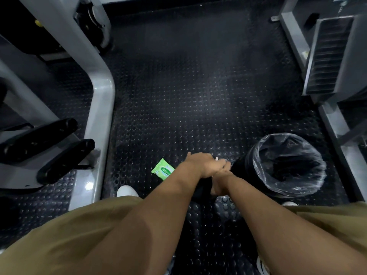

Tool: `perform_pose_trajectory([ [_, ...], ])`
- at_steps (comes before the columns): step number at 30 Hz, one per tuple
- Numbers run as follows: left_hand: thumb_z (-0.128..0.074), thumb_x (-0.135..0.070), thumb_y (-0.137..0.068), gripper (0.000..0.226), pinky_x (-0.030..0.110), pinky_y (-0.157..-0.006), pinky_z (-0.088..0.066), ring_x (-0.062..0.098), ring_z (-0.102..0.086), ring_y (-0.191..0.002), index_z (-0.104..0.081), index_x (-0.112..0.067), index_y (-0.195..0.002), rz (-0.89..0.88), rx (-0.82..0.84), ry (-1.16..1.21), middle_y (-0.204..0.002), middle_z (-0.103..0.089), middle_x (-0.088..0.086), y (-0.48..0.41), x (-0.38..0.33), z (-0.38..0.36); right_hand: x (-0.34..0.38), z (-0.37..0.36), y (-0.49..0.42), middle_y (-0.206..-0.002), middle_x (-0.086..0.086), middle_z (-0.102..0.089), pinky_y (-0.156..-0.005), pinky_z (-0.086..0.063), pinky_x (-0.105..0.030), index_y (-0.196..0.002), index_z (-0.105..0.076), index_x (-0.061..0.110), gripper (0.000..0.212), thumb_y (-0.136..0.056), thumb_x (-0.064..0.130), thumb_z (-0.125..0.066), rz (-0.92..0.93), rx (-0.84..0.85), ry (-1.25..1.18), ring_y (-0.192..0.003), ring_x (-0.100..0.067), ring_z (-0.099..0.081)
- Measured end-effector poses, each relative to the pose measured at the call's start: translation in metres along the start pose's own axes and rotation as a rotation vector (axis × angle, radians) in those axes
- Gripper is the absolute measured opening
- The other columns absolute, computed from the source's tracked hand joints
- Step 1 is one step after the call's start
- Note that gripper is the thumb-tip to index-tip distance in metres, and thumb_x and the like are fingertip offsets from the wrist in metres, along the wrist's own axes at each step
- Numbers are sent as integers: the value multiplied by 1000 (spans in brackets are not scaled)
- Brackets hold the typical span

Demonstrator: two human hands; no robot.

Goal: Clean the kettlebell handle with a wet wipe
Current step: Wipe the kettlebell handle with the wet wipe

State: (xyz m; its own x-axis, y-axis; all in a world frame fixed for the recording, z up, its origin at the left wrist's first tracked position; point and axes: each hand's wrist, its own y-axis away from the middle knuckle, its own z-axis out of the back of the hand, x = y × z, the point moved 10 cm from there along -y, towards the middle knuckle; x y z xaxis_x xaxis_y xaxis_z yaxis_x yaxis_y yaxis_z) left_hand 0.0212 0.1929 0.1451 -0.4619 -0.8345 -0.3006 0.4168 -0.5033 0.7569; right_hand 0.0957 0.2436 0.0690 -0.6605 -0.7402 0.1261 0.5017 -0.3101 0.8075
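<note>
Black kettlebell (203, 189), mostly hidden; green wipe pack (162, 169) flat nearby.

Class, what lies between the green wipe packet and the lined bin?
In the head view, both hands: the right hand grips a dark, mostly hidden object, probably the kettlebell, with the left hand over it.

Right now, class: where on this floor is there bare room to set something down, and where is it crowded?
Free: the wide studded floor ahead, between the grey machine frame on the left and the ribbed plate on the right. Crowded: near the left hand and right hand, hemmed by the green wipes pack and the lined bin.
</note>
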Motion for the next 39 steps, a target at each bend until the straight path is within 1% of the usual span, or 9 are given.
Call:
perform_pose_trajectory([
  [7,-21,-60,-88,70,62,-123,-12,27,-57,-126,-73,-25,-121,40,-58,-57,-130,-69,4,9,39,6,0,6,9,-140,-9,-12,-92,-56,-36,-145,-11,24,105,-70,13,-84,-37,-26,-42,-121,-33,-54],
  [12,-26,-61,-94,64,60,-125,-9,26,-58,-125,-73,-20,-111,53,-87,-106,-126,-70,6,10,43,9,-1,3,7,-140,-9,-11,-93,-56,-37,-144,-13,24,104,-70,12,-84,-42,-1,-18,-120,-32,-54],
  [17,-19,-67,-80,75,56,-124,-15,21,-58,-110,-76,-24,-100,-40,-68,27,-114,-74,2,17,-5,4,7,-2,4,-155,-17,-12,-108,-43,-36,-156,-10,26,88,-85,21,-63,53,52,52,-132,-30,-36],
  [20,-18,-66,-83,75,56,-124,-15,23,-59,-120,-76,-25,-108,-41,-72,28,-122,-73,3,17,-6,0,9,0,6,-154,-13,-11,-111,-42,-35,-159,-6,21,88,-90,23,-60,59,43,68,-135,-29,-29],
  [23,-21,-62,-94,67,59,-124,-12,24,-58,-127,-74,-30,-119,-11,-96,-4,-127,-72,1,17,11,4,4,5,9,-144,-12,-11,-103,-51,-38,-155,-8,24,103,-78,16,-75,8,5,-14,-129,-31,-41],
  [26,-24,-57,-97,64,60,-126,-8,26,-56,-129,-72,-23,-123,66,-92,-53,-131,-69,5,16,31,7,3,5,13,-138,-10,-14,-91,-58,-37,-143,-14,24,101,-70,12,-82,-28,17,-52,-118,-32,-54],
  [29,-25,-57,-98,64,60,-126,-5,26,-55,-131,-70,-19,-123,82,-83,-79,-132,-68,6,16,31,8,4,4,17,-136,-10,-14,-91,-58,-38,-141,-16,25,99,-69,12,-82,-26,40,-28,-118,-32,-53],
  [35,-19,-60,-99,65,59,-127,-5,23,-56,-132,-72,-30,-123,-50,-113,11,-133,-70,2,24,-9,-2,15,2,10,-145,-11,-11,-98,-49,-34,-157,-17,40,96,-79,23,-69,89,43,66,-130,-29,-25],
  [39,-19,-63,-98,65,58,-127,-4,20,-56,-132,-70,-36,-129,-26,-127,35,-131,-71,-1,21,7,-2,10,9,18,-147,-13,-9,-113,-42,-39,-160,-6,27,89,-92,17,-63,68,30,43,-139,-31,-27],
])
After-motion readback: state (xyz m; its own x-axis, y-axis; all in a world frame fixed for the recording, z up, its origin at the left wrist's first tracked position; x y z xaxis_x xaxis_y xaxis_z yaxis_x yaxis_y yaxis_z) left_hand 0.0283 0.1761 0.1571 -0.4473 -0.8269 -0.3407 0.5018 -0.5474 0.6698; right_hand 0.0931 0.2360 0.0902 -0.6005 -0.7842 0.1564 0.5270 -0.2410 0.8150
